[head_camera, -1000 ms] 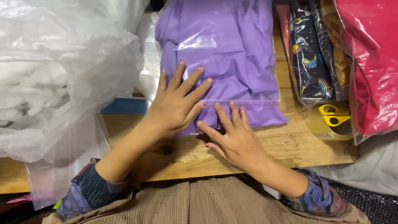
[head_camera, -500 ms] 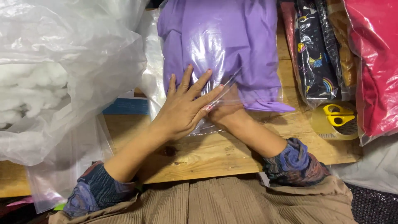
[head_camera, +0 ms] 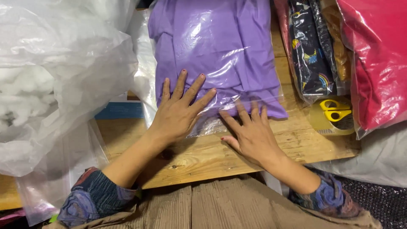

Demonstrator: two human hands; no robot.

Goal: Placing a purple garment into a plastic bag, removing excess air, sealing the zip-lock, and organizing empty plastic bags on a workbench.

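Both hands, left hand (head_camera: 178,112) and right hand (head_camera: 250,133), are lying flat, fingers spread, gripping nothing, pressing the clear-bagged purple folded garment (head_camera: 216,55) at frame centre onto the wooden worktop (head_camera: 203,154).

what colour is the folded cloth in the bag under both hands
Purple folded cloth in a clear bag, seen best in the head view.

Dark patterned sleeves, dark red nails, bare hands (head_camera: 178,116)

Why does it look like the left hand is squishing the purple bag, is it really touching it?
Touching. The head view shows the left hand lying flat on the purple bag, fingers spread across its clear plastic, with no gap between them.
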